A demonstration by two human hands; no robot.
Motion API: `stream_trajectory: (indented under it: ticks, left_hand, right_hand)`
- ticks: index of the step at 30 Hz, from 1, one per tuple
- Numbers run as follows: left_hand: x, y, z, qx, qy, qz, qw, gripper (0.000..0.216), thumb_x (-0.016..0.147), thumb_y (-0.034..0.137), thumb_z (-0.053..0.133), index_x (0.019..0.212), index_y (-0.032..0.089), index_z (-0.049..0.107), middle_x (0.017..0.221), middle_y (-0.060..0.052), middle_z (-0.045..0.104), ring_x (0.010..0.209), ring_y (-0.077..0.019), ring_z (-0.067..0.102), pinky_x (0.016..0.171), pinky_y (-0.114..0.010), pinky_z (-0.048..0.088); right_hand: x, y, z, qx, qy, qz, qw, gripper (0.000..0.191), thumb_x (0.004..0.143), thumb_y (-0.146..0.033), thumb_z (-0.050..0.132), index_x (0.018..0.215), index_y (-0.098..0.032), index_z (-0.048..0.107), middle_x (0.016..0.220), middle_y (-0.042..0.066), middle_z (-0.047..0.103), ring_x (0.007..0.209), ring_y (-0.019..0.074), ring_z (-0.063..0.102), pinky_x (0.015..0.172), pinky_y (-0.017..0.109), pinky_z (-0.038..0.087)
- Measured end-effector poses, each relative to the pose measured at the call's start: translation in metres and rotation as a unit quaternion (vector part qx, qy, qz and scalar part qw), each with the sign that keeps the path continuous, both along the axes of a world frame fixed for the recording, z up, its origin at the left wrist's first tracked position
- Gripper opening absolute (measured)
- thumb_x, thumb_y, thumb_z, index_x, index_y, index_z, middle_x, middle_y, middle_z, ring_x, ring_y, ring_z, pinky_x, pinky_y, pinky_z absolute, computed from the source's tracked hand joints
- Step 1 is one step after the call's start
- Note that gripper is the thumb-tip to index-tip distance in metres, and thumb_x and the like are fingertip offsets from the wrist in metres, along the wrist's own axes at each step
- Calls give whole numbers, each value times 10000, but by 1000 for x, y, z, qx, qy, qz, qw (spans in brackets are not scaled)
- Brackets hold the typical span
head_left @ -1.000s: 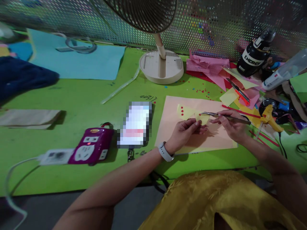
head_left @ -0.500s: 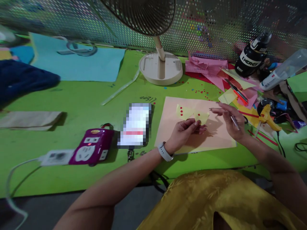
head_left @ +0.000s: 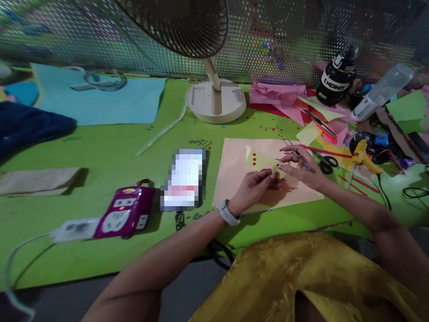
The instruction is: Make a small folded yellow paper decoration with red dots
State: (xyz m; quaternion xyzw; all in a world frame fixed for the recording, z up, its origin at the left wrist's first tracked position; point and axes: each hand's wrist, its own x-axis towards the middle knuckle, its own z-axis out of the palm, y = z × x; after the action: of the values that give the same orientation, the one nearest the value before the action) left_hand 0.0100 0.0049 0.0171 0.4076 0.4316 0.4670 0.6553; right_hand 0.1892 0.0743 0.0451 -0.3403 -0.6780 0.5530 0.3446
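Observation:
My left hand (head_left: 255,187) pinches the lower edge of a pale yellow paper cut-out (head_left: 264,161), holding it over a peach paper sheet (head_left: 228,179). Three small red diamonds stand in a column on the cut-out's left part, and another red piece shows near my right fingertips. My right hand (head_left: 306,175) reaches in from the right, thumb and forefinger at the cut-out's right part. Tucked among its fingers is a slim silver pen-like tool (head_left: 303,160), whose exact kind I cannot tell. Just right of that hand lie black-handled scissors (head_left: 326,164).
A fan (head_left: 216,102) stands behind the sheet. Left of it are a phone (head_left: 184,179) and a purple power socket box (head_left: 125,212). At right lie a yellow glue gun (head_left: 363,156), a cutter knife (head_left: 320,124), paper scraps and a black bottle (head_left: 335,82).
My right hand has moved left and inward, its fingertips now at the cut-out. My left hand keeps its pinch. The scissors have come into sight, and the whole view has shifted slightly.

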Motion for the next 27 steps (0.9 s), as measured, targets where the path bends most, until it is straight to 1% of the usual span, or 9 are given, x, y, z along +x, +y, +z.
stream_trajectory:
  ticks: [4, 8, 11, 18, 22, 27]
  left_hand:
    - [0, 0, -1, 7, 11, -8, 1000, 447, 763, 568, 730, 898, 143, 719, 863, -90, 786, 823, -235, 756, 804, -354, 620]
    - [0, -1, 0, 7, 17, -10, 1000, 439, 762, 563, 730, 893, 144, 728, 871, -88, 787, 823, -240, 756, 810, -363, 623]
    - [0, -1, 3, 7, 15, -6, 1000, 413, 768, 548, 732, 895, 154, 739, 855, -78, 786, 812, -235, 755, 809, -363, 624]
    - [1, -2, 6, -10, 14, 0, 1000, 438, 730, 580, 750, 854, 161, 742, 840, -83, 784, 789, -229, 752, 809, -364, 620]
    - [1, -1, 8, -8, 18, -1, 1000, 437, 732, 586, 746, 842, 163, 740, 819, -82, 779, 776, -222, 747, 810, -365, 617]
    - [0, 0, 8, -18, 2, 29, 999, 445, 716, 586, 761, 811, 157, 695, 822, -76, 775, 795, -221, 746, 798, -356, 617]
  right_hand:
    - [0, 0, -1, -4, -4, -1, 1000, 431, 775, -350, 764, 1131, -241, 547, 1065, 50, 671, 997, 176, 661, 905, 358, 534]
    - [0, -1, 1, -8, -17, -2, 1000, 414, 775, -344, 755, 1117, -232, 550, 936, 25, 690, 944, 173, 676, 844, 339, 551]
    - [0, -1, 2, -3, -16, -4, 1000, 414, 768, -348, 759, 1110, -230, 555, 909, 20, 691, 910, 168, 682, 814, 326, 559]
    - [-1, -2, 3, 4, -8, -9, 1000, 384, 785, -372, 746, 1097, -240, 567, 926, 25, 704, 929, 168, 689, 885, 356, 552]
    - [-1, -1, 3, -2, 0, -6, 1000, 409, 781, -354, 753, 1121, -240, 556, 937, 25, 701, 963, 175, 687, 911, 365, 546]
    - [2, 2, 2, 36, 34, -5, 999, 368, 829, -318, 713, 1136, -254, 521, 1034, 40, 700, 1028, 181, 684, 965, 395, 527]
